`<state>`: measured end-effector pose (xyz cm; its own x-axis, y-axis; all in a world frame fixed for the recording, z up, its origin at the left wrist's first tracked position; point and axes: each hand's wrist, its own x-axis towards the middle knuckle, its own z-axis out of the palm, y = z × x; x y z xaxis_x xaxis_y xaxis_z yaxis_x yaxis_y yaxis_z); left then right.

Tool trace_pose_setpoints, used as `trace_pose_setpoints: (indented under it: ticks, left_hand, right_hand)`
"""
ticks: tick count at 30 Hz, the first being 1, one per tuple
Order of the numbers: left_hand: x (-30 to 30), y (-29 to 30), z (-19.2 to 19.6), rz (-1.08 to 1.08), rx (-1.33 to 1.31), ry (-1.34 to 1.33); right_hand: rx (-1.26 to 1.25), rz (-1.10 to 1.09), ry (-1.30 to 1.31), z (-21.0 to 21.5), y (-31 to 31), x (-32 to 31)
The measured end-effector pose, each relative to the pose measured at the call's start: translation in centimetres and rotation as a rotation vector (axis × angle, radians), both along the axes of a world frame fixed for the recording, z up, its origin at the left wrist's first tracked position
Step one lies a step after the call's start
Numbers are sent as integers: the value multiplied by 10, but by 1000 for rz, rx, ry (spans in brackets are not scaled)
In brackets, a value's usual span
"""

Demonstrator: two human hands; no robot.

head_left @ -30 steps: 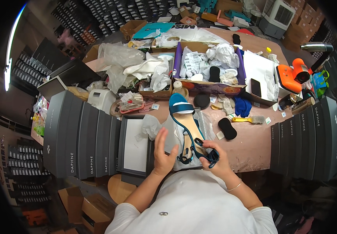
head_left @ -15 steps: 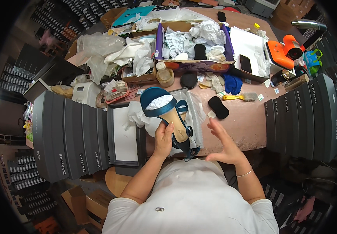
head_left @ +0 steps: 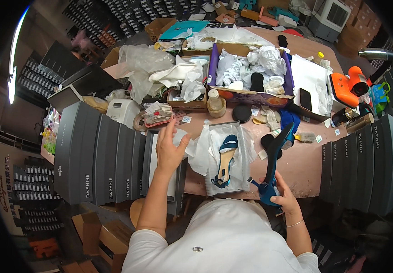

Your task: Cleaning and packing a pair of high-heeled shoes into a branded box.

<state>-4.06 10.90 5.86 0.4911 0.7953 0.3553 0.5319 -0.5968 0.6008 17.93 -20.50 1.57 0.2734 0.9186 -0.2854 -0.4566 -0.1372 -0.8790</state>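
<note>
Tabletop (head_left: 302,166) behind sandal (head_left: 273,152) (rear in right hand (head_left: 288,198))

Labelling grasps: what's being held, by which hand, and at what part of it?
The right hand holds a blue sandal by its heel end. The left hand is open and holds nothing.

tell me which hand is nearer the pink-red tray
Left. The left hand is just in front of the tray; the right hand, holding a sandal, is farther off to the right.
</note>
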Motion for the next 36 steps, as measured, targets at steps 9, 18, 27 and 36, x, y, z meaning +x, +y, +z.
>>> trace_pose_setpoints:
  ticks: [9,18,27,36]
  left_hand:
    - [-70,85,-96,-131,-415,446]
    - [91,-36,0,-507,236,-44]
    - [58,-116,-102,-785,-99,102]
    - [31,-108,-71,155,192,-20]
  right_hand:
    - [194,-47,523,-9,7,-27]
    - [408,142,617,3,-5,-1]
    - [171,376,661,-13,-36,44]
    - [72,423,657,-25,-35,81]
